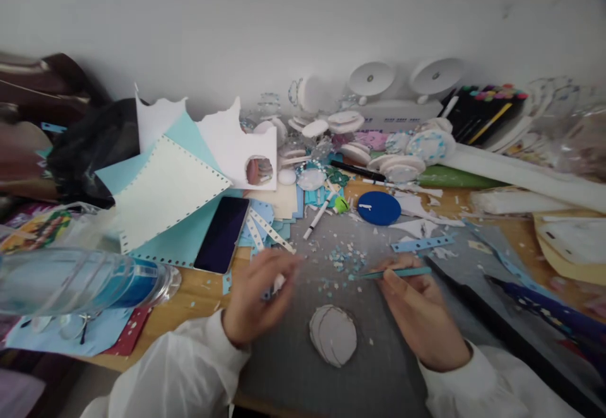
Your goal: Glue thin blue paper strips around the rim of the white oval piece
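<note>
While tweezers (409, 272) out, markers (502, 94) in case (464, 119)

A plain, pale grey wall (303, 20) fills the upper part of the view, with a small mark toward its upper right. Below it stands a tabletop of light, warm-toned wood grain (163, 317), most of its middle covered by a flat grey mat (284, 374). At far left is a dark brown, glossy, padded-looking form (61, 80). The light is soft and dim.
</note>
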The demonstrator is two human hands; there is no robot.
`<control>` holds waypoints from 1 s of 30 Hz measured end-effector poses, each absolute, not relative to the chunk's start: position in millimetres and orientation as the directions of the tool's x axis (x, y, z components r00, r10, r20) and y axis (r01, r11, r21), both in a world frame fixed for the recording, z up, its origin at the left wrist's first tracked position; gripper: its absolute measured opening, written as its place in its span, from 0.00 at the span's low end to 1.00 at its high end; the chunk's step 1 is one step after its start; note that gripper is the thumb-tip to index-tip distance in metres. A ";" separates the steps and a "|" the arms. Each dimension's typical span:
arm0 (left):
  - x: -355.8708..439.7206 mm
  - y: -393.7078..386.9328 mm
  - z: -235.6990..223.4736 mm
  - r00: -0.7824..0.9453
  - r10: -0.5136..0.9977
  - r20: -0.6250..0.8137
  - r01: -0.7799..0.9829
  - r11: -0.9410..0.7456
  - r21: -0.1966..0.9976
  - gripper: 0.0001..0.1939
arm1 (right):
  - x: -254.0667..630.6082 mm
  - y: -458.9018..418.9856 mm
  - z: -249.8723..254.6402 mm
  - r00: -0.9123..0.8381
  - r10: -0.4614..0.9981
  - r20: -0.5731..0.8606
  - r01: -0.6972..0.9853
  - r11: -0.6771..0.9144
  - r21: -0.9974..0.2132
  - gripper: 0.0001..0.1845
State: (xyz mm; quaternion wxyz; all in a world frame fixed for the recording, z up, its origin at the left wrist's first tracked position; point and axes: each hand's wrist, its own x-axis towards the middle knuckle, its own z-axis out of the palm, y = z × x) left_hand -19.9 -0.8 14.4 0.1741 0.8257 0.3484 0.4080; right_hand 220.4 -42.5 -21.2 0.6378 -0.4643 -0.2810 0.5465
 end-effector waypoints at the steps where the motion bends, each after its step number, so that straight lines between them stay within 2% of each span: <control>1: -27.1 6.9 17.5 0.326 0.767 0.553 0.552 -0.629 0.547 0.15 | 220.6 -41.8 -21.4 0.248 0.956 -0.156 -0.451 -0.029 -0.892 0.12; 3: -42.2 25.8 20.1 0.151 0.848 0.508 0.763 -0.427 0.485 0.14 | 220.0 -41.3 -21.0 0.247 0.955 -0.162 -0.463 -0.030 -0.886 0.13; 4: -49.3 35.8 19.3 0.111 0.878 0.465 0.843 -0.331 0.424 0.18 | 219.2 -41.5 -20.4 0.248 0.955 -0.161 -0.461 -0.030 -0.887 0.14; 6: -60.6 54.1 14.1 0.041 0.910 0.414 0.961 -0.149 0.232 0.26 | 217.2 -42.0 -19.2 0.257 0.953 -0.157 -0.450 -0.026 -0.893 0.15; 8: -66.9 67.8 6.7 -0.056 0.932 0.357 0.997 0.034 0.068 0.33 | 215.4 -42.3 -18.3 0.264 0.953 -0.147 -0.439 -0.017 -0.898 0.15; 11: -68.9 79.0 -1.0 -0.167 0.944 0.284 0.982 0.186 -0.041 0.33 | 214.5 -41.4 -18.0 0.268 0.955 -0.129 -0.428 -0.002 -0.904 0.16; 16: -66.6 85.8 -0.2 -0.173 0.947 0.271 0.977 0.200 -0.076 0.31 | 215.1 -39.4 -16.4 0.279 0.956 -0.093 -0.411 0.031 -0.911 0.17; 30: -56.0 87.8 6.6 -0.230 0.943 0.239 0.965 0.252 -0.066 0.31 | 215.6 -38.8 -12.6 0.269 0.963 -0.035 -0.383 0.073 -0.921 0.18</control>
